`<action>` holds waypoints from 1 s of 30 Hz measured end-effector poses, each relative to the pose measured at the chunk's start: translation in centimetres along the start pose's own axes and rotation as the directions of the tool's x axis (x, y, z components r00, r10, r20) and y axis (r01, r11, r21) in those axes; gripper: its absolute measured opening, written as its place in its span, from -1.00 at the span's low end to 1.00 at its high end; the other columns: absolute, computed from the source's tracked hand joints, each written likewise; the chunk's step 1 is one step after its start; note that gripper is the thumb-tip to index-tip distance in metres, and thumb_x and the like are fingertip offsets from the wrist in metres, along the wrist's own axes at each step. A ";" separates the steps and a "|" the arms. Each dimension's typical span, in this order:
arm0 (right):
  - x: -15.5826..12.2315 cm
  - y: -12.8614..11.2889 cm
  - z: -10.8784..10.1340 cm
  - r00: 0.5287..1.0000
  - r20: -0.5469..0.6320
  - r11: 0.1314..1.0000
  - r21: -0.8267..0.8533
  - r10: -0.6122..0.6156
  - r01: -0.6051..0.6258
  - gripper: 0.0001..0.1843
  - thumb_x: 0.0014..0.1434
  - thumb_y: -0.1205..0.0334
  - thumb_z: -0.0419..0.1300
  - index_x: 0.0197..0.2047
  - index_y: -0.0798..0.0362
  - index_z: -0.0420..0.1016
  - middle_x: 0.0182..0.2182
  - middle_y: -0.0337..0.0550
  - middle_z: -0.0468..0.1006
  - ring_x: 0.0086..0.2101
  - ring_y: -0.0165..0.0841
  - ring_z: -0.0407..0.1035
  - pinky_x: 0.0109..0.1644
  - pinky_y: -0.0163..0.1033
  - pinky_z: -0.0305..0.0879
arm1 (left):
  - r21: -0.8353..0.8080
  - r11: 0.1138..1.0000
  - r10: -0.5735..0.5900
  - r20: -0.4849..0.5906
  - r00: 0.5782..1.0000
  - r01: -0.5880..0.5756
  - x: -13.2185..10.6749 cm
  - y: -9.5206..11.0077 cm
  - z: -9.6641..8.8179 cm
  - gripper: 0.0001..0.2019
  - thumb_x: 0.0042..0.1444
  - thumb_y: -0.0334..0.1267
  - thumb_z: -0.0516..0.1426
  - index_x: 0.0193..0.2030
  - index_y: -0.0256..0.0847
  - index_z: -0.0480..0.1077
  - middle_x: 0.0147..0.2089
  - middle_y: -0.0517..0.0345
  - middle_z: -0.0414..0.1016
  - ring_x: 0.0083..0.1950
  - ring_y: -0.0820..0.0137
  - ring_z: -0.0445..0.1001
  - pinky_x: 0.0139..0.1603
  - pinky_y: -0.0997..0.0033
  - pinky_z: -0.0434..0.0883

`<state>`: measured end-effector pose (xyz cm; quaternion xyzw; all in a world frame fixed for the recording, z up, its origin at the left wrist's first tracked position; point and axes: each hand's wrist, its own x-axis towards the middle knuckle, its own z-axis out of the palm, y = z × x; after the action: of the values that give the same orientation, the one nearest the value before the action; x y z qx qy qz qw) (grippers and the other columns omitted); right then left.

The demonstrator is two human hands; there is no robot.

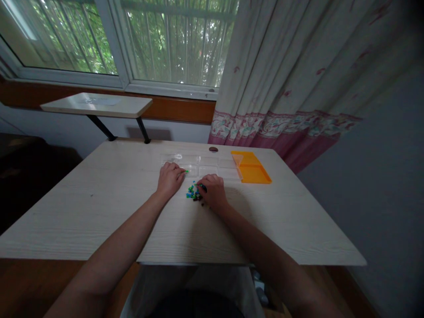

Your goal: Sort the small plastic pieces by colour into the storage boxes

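A small heap of tiny beads, green, blue and black, lies in the middle of a pale wooden table. My right hand rests just right of the heap, fingers curled and pinched at its edge. My left hand is to the left, fingers closed, with a small green bead at its fingertips over a clear compartment tray. The tray lies flat beyond both hands.
An orange lid or shallow tray lies at the back right of the table. A dark round hole is at the table's far edge. A small white shelf stands behind, under the window. A curtain hangs at right.
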<state>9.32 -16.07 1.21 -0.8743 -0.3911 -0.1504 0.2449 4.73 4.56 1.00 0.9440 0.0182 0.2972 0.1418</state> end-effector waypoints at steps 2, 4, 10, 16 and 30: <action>0.0 0.2 0.0 1.000 -0.013 0.999 0.025 0.023 -0.022 -0.94 0.23 0.22 0.26 -0.26 -0.02 0.56 -0.24 -0.18 0.52 -0.11 -0.25 0.27 -0.02 -0.14 0.04 | 0.011 1.000 0.000 0.002 1.000 0.000 0.0 0.0 0.0 -0.78 0.23 -0.19 0.11 -0.19 -0.16 0.58 -0.23 0.01 0.44 -0.10 0.20 0.29 -0.05 0.16 0.29; 0.0 0.3 0.0 0.998 -0.032 0.997 0.059 0.055 -0.053 -0.92 0.25 0.20 0.25 -0.26 -0.01 0.56 -0.24 -0.18 0.52 -0.12 -0.25 0.28 -0.03 -0.15 0.05 | 0.028 1.000 0.005 0.008 1.000 -0.005 0.0 0.1 -0.1 -0.77 0.24 -0.18 0.10 -0.22 -0.17 0.58 -0.23 0.01 0.44 -0.10 0.19 0.29 -0.06 0.16 0.29; 0.1 1.0 0.0 0.988 -0.091 0.981 0.166 0.121 -0.104 -0.89 0.26 0.20 0.23 -0.29 0.01 0.55 -0.26 -0.18 0.54 -0.14 -0.27 0.31 -0.01 -0.18 0.11 | 0.049 0.999 0.023 0.017 1.000 -0.024 0.0 0.3 -0.3 -0.76 0.24 -0.19 0.09 -0.27 -0.17 0.58 -0.23 -0.01 0.45 -0.12 0.20 0.29 -0.08 0.14 0.28; 0.2 1.9 -0.4 0.952 -0.212 0.920 0.368 0.222 -0.133 -0.79 0.27 0.14 0.16 -0.35 0.02 0.54 -0.33 -0.14 0.55 -0.20 -0.26 0.37 0.01 -0.15 0.23 | 0.030 0.999 0.039 -0.040 0.998 -0.038 0.0 0.2 -0.2 -0.72 0.28 -0.18 0.04 -0.22 -0.15 0.58 -0.25 -0.01 0.44 -0.15 0.20 0.29 -0.12 0.16 0.28; 0.3 1.8 -0.4 0.961 -0.138 0.847 0.515 0.238 -0.136 -0.77 0.22 0.09 0.16 -0.36 0.04 0.52 -0.36 -0.14 0.53 -0.25 -0.28 0.38 -0.09 -0.17 0.28 | -0.192 0.950 0.264 0.066 0.962 -0.248 -0.7 4.3 -1.3 -0.72 0.26 -0.08 0.12 0.03 -0.12 0.45 -0.13 0.05 0.46 -0.04 0.23 0.33 0.01 0.19 0.27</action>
<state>10.83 -17.13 1.19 -0.7956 -0.3031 -0.1047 0.5139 3.24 0.73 2.86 0.9339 -0.1381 0.2704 0.1885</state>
